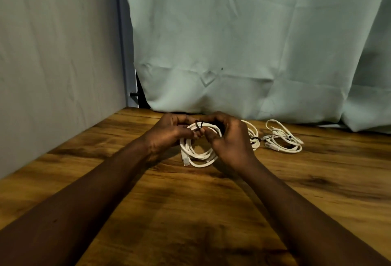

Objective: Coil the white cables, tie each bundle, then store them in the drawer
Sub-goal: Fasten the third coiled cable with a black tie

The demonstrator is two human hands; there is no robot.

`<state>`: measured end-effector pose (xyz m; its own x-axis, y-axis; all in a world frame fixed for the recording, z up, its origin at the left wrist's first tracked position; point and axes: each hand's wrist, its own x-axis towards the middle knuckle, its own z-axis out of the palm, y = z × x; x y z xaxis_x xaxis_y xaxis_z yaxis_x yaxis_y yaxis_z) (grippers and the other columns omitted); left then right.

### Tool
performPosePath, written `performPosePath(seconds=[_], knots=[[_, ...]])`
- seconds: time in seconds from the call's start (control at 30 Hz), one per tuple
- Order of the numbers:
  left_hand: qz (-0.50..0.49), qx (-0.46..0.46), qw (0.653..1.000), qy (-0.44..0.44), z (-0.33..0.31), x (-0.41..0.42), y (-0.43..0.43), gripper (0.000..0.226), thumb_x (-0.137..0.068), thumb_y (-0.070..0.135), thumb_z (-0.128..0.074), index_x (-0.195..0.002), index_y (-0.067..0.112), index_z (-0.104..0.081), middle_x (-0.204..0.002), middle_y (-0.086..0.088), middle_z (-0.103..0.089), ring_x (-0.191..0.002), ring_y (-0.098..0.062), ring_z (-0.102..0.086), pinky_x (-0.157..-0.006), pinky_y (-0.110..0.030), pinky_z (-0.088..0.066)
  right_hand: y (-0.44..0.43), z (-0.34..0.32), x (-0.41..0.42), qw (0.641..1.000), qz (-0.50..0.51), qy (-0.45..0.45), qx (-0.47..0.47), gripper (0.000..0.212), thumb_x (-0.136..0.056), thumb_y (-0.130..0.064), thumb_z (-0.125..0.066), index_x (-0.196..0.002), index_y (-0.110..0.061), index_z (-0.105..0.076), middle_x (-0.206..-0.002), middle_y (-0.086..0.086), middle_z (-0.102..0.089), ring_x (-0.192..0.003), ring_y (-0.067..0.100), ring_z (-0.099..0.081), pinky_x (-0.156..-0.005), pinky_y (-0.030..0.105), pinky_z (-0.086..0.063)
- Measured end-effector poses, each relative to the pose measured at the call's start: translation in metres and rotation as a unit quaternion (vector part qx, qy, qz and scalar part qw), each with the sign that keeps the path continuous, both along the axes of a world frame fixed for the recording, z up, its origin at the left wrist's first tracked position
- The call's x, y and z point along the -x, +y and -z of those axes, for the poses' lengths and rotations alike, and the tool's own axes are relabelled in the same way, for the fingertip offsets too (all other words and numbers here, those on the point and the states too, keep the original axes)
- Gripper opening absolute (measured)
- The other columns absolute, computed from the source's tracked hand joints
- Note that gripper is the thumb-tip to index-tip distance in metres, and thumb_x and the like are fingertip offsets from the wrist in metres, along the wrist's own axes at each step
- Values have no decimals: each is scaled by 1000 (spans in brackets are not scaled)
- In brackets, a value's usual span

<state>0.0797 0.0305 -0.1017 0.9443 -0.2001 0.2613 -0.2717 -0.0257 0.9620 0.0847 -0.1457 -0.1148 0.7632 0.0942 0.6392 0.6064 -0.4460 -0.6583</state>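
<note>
A coiled white cable (195,151) is held just above the wooden table (190,213), its lower loops hanging near the surface. My left hand (169,131) grips the coil's top left side. My right hand (229,138) grips its right side. A thin black tie (198,125) wraps the top of the coil between my fingertips. Behind my right hand lies a second white coil (254,136) with a dark tie on it. Further right rests a third white coil (282,138), also bound by a dark tie.
A pale green curtain (254,43) hangs along the table's far edge. A grey wall (59,54) borders the left side. No drawer is in view.
</note>
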Motion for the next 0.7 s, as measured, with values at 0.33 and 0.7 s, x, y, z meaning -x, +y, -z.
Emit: performPosePath(seconds=[0.33,0.7], knots=[[-78,-195,951,-225,7,-4,-1,40,-77,13,-87,-114,19,-73,-105,3,-77,-95,-10,-72,-84,-35,-59,4,0,-5,945,-111,145,-270,25,-78,8,-80,-97,-9,-77,-93,10,-80,-92,25,-77,-78,36,-61],[-188,-413,763,-460,-2,3,-5,20,-85,38,-74,-103,28,-72,-108,2,-60,-101,-21,-57,-82,-45,-47,6,2,-11,862,-136,249,-420,49,-58,-2,-88,-104,7,-75,-101,27,-75,-91,35,-72,-85,42,-57]])
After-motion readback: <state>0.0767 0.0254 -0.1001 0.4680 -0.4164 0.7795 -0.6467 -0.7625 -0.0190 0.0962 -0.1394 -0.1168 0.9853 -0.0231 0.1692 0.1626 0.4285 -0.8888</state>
